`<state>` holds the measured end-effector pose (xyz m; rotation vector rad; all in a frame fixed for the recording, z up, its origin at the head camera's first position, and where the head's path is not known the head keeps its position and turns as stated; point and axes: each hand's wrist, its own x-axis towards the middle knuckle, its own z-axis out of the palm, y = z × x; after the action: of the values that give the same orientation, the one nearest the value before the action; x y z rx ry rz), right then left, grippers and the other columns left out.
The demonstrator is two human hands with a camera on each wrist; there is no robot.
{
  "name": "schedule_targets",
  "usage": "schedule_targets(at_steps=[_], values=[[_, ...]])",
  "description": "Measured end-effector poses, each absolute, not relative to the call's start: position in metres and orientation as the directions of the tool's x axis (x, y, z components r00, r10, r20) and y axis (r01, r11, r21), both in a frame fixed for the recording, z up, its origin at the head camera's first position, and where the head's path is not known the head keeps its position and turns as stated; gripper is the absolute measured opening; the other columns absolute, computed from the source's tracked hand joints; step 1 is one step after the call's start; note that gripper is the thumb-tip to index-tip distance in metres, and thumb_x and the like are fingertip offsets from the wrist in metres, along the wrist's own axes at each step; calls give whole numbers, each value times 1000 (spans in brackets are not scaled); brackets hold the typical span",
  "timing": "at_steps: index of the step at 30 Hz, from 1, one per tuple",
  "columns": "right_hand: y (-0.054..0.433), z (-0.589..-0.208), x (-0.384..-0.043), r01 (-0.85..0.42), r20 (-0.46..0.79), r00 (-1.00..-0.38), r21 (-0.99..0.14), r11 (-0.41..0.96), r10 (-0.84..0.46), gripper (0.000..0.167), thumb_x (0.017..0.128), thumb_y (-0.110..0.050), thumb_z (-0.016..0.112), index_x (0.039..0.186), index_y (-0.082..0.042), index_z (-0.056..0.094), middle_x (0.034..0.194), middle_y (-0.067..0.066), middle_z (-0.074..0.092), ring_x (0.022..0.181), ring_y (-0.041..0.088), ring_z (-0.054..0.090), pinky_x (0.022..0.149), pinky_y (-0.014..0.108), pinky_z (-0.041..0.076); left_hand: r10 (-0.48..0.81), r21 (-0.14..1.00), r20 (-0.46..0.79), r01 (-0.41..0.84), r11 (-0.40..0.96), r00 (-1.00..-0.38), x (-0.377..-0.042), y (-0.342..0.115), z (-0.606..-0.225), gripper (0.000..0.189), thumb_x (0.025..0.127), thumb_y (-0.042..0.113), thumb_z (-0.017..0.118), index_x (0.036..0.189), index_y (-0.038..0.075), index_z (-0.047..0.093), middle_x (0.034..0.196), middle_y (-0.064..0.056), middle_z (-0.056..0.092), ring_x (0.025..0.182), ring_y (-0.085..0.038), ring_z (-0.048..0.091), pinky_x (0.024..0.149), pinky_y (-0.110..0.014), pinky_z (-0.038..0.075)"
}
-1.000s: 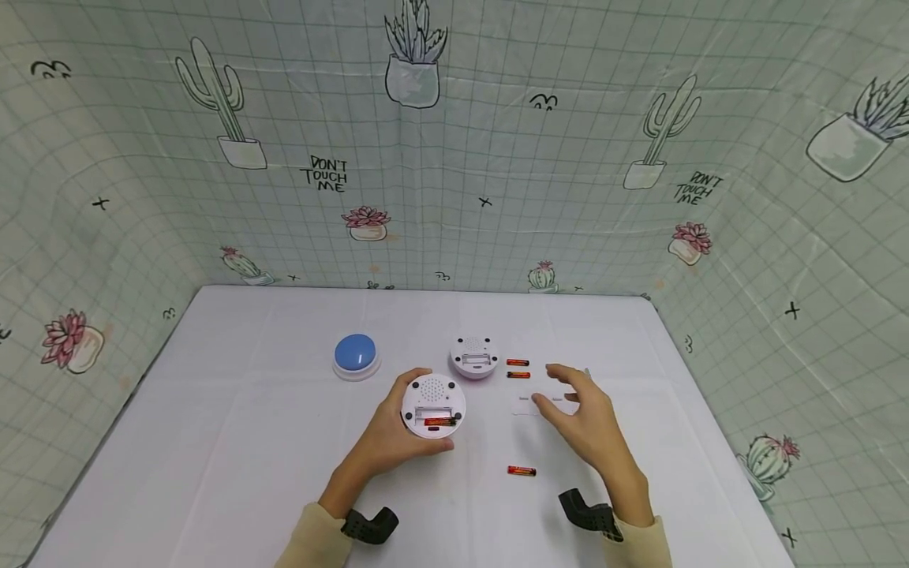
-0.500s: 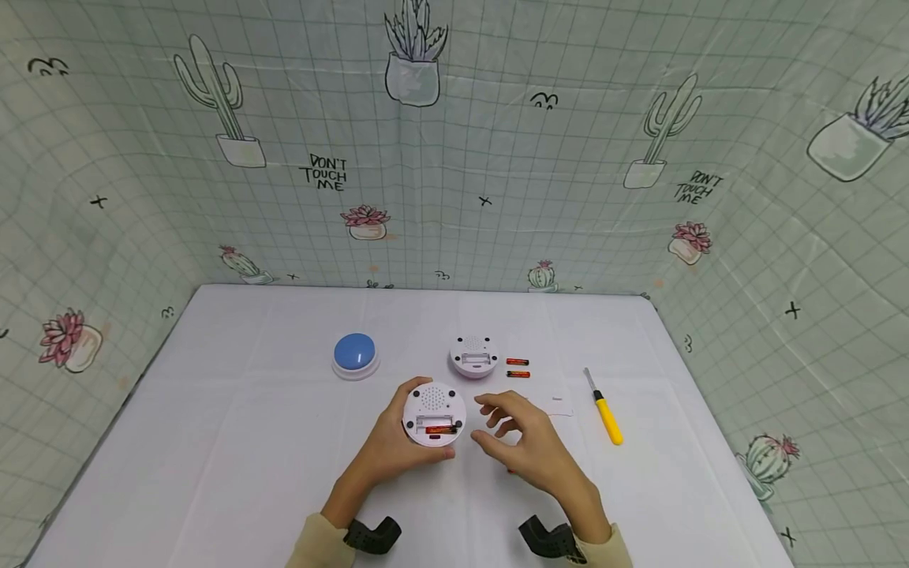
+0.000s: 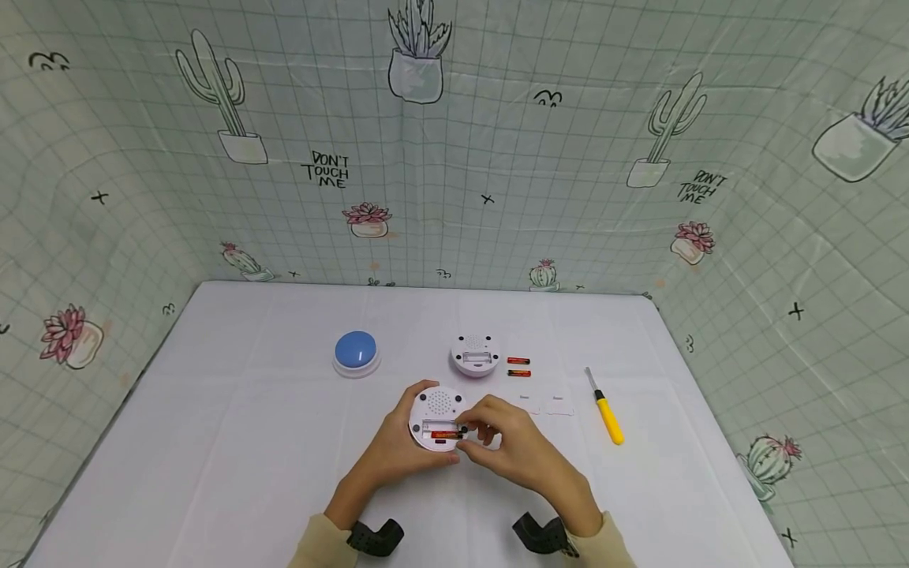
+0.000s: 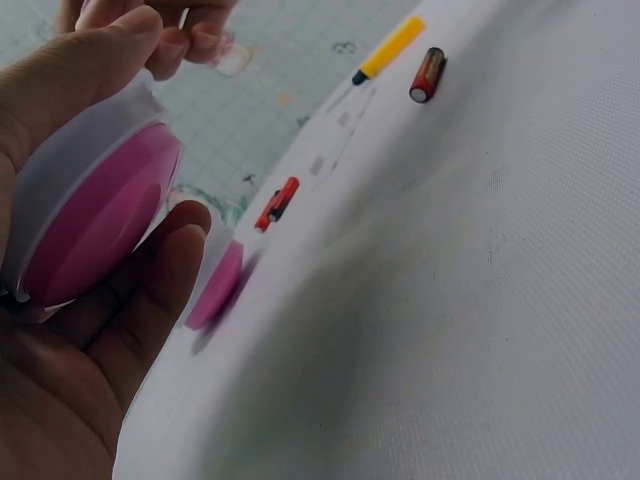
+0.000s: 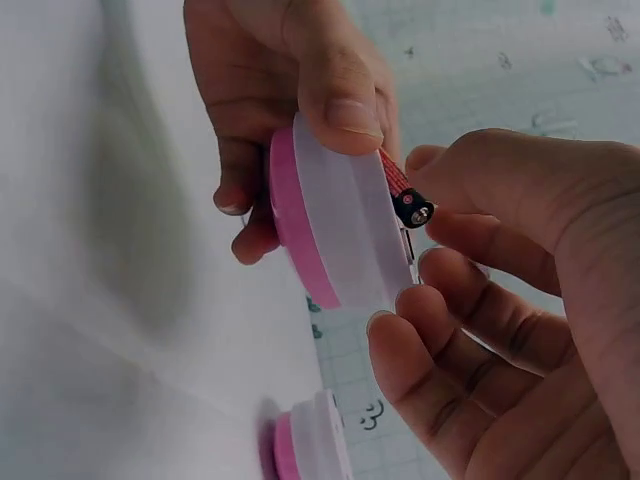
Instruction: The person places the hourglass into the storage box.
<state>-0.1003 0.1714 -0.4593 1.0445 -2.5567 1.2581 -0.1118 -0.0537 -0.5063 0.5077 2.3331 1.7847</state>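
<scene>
My left hand (image 3: 393,444) holds a round white and pink push-button device (image 5: 335,215) by its rim, underside up. That side has a speaker grille, dark feet and a battery compartment (image 3: 429,427). A red and black battery (image 3: 446,435) lies slanted in the compartment, its dark end (image 5: 413,208) standing out. My right hand (image 3: 521,446) pinches this end between thumb and forefinger; its other fingers curl close to the device's edge. A loose battery (image 4: 428,75) on the table is hidden behind my right hand in the head view.
Behind stands a second device (image 3: 476,356), also upside down, with two batteries (image 3: 519,367) to its right. A blue-topped button (image 3: 356,350) sits at the left. Two small pale pieces (image 3: 558,404) lie near a yellow-handled screwdriver (image 3: 609,418) on the white table (image 3: 234,442).
My right hand has come left from beside the pale pieces to the device and reached the battery's end. My left hand keeps its grip, shifting slightly right and nearer.
</scene>
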Motion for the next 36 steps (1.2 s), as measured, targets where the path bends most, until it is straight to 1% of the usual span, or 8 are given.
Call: schedule_targets(at_steps=[2, 5, 11, 16, 21, 24, 30, 36], values=[[171, -459, -102, -637, 374, -745, -643, 424, -552, 22, 85, -7, 83, 105, -7, 73, 88, 4, 65, 75, 9, 56, 65, 22, 54, 366, 957, 82, 175, 230, -927, -112, -54, -507, 107, 69, 21, 97, 154, 11, 33, 136, -11, 61, 110, -16, 60, 89, -22, 51], [172, -458, -104, -646, 357, -734, -628, 433, -578, 20, 85, -7, 83, 103, -6, 74, 84, 1, 63, 74, 7, 55, 62, 23, 53, 370, 957, 85, 179, 228, -925, -112, -54, -507, 107, 69, 21, 97, 154, 11, 33, 134, -11, 62, 108, -15, 60, 89, -22, 51], [172, -455, -106, -636, 289, -734, -612, 470, -615, 15, 87, -9, 82, 101, -8, 75, 82, -3, 61, 75, 6, 54, 64, 18, 51, 387, 956, 97, 194, 220, -917, -112, -52, -506, 106, 69, 20, 97, 154, 7, 34, 132, -11, 63, 108, -15, 60, 90, -22, 50], [172, -452, -106, -635, 256, -729, -600, 487, -634, 11, 88, -9, 81, 98, -9, 75, 80, -5, 61, 73, 3, 54, 64, 16, 49, 394, 954, 97, 198, 224, -914, -111, -51, -506, 108, 69, 19, 97, 154, 5, 32, 132, -9, 64, 107, -14, 62, 90, -22, 51], [172, -450, -108, -640, 254, -725, -593, 489, -641, 10, 88, -6, 79, 97, -8, 76, 81, -5, 64, 73, 3, 55, 64, 16, 50, 393, 957, 68, 172, 235, -917, -110, -50, -506, 109, 67, 18, 97, 155, 10, 33, 133, -5, 64, 109, -15, 62, 91, -22, 51], [174, -449, -110, -629, 254, -732, -609, 484, -632, 11, 87, -3, 78, 96, -8, 77, 81, -4, 66, 73, 2, 56, 64, 18, 52, 391, 956, 59, 164, 242, -919, -111, -50, -507, 108, 66, 17, 98, 154, 13, 34, 134, -4, 63, 112, -16, 62, 93, -23, 50], [186, -444, -116, -581, 228, -768, -643, 500, -599, 12, 87, -1, 77, 97, -8, 77, 81, -5, 69, 73, 0, 55, 65, 21, 53, 374, 959, 41, 142, 246, -927, -112, -50, -509, 111, 63, 19, 99, 153, 11, 35, 139, -4, 59, 121, -18, 58, 101, -26, 48], [201, -443, -125, -531, 190, -801, -662, 529, -567, 12, 88, -2, 77, 97, -10, 78, 82, -6, 69, 73, 0, 55, 67, 22, 55, 342, 955, 36, 133, 265, -939, -111, -51, -511, 110, 62, 18, 99, 152, 13, 37, 138, -3, 59, 119, -19, 59, 101, -31, 49]])
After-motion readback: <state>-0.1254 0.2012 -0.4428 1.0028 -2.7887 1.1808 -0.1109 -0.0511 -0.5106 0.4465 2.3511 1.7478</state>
